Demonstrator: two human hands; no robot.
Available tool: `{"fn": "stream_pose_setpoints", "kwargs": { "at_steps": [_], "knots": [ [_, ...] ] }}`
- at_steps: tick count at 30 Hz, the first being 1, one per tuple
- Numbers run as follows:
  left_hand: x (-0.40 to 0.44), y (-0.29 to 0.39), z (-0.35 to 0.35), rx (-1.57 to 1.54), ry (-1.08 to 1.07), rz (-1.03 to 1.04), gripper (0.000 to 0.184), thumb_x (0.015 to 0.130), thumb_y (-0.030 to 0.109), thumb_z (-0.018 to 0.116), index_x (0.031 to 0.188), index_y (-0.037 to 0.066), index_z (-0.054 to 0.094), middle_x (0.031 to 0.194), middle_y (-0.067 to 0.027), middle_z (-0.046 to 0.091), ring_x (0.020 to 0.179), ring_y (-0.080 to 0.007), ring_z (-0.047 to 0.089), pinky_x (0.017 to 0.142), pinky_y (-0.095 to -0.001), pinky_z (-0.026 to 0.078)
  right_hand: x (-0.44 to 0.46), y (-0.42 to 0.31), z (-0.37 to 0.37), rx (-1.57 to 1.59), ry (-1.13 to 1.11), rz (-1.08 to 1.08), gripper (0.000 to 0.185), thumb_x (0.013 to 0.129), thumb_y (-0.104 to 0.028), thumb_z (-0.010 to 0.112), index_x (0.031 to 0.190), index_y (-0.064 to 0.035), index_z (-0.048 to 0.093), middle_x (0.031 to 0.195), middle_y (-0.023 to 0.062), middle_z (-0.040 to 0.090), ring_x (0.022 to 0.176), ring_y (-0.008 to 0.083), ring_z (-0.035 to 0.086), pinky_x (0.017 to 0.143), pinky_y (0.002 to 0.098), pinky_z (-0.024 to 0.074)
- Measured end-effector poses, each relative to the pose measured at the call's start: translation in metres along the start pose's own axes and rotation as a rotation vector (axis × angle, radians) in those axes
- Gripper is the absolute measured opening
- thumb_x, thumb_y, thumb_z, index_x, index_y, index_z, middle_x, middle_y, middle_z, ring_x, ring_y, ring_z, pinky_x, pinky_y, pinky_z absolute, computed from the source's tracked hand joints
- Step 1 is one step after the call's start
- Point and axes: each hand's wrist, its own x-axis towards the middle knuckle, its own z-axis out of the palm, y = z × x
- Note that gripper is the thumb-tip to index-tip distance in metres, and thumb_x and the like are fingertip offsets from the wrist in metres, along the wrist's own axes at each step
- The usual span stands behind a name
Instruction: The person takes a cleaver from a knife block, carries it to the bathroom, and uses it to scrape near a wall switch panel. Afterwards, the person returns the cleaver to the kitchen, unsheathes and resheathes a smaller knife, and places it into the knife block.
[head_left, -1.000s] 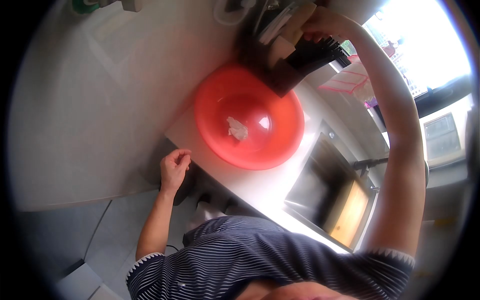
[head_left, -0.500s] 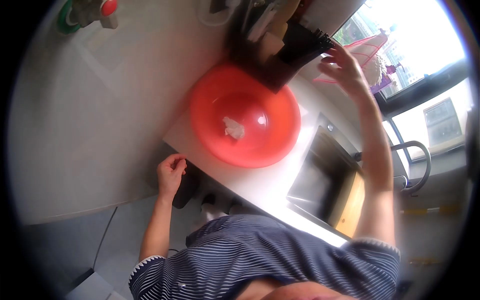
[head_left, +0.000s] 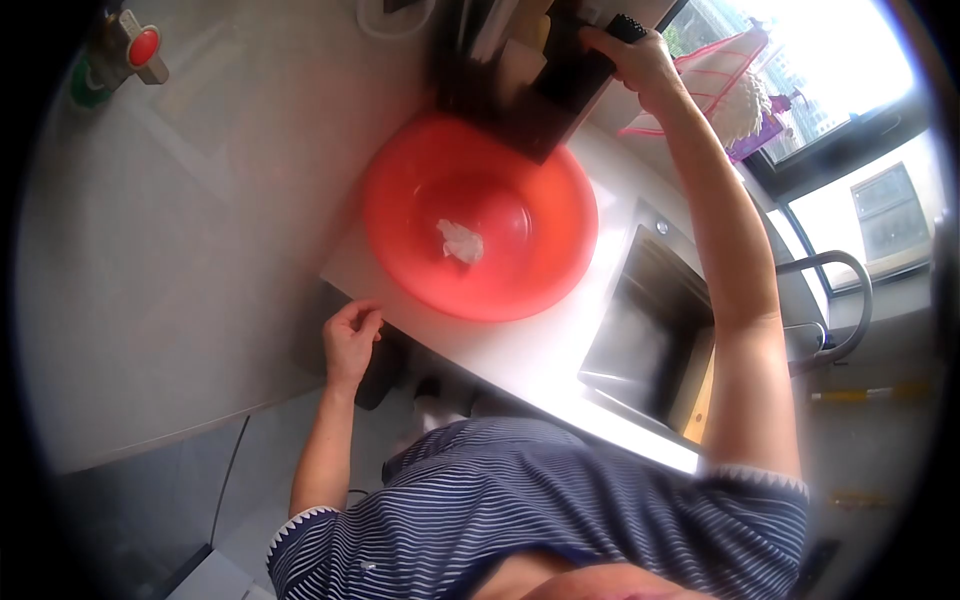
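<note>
My right hand [head_left: 645,72] reaches up to the far end of the counter. Its fingers are wrapped round the bumpy top end of a black box-shaped holder [head_left: 560,110], whose contents are too dark to make out. Right below the holder stands a wide red plastic basin [head_left: 540,285], with a crumpled whitish scrap [head_left: 460,242] lying inside. Near the counter's front corner, my left hand [head_left: 352,345] hangs with its fingers curled closed. Nothing shows between them.
A steel sink [head_left: 635,345] with a wooden board [head_left: 700,400] in it lies to the right, beside a curved faucet [head_left: 855,295]. A pink-edged mesh item [head_left: 715,80] hangs by the window. A red-capped valve [head_left: 143,46] juts from the upper left.
My right hand has moved up and left and closed on the top of the black holder. My left hand has shifted slightly right. The view has tilted a little.
</note>
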Motion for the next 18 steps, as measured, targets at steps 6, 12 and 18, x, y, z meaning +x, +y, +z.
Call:
{"fn": "stream_pose_setpoints", "kwargs": {
  "at_steps": [6,12,18],
  "knots": [
    [0.000,-0.003,-0.007,0.039,0.003,0.009,0.011,0.083,0.005,0.057,0.092,0.001,0.062,0.069,-0.0002,0.059,0.055,-0.0046,0.051,0.049,-0.0173,0.040,0.005,-0.028,0.005,0.047,0.138,0.008,0.019,0.072,-0.021,0.068,0.071,-0.0021,0.065,0.057,0.0038,0.056,0.048,0.0132,0.053,0.042,0.0288,0.0414],
    [-0.003,-0.004,-0.011,0.059,-0.007,-0.002,0.011,0.083,0.006,0.057,0.093,0.002,0.061,0.070,0.0002,0.059,0.055,-0.0039,0.050,0.048,-0.0164,0.038,0.024,-0.046,0.010,0.024,0.156,0.027,0.029,0.068,-0.026,0.071,0.070,0.0024,0.064,0.058,0.0063,0.057,0.046,0.0149,0.052,0.041,0.0292,0.0408],
    [-0.003,-0.003,-0.012,0.043,-0.006,0.009,0.011,0.083,0.006,0.057,0.093,0.002,0.062,0.070,0.0003,0.059,0.055,-0.0037,0.051,0.048,-0.0164,0.038,0.013,-0.047,0.023,-0.095,0.154,-0.016,0.033,0.066,-0.028,0.072,0.075,0.0033,0.065,0.059,0.0085,0.059,0.046,0.0171,0.056,0.044,0.0299,0.0461]
  ]
}}
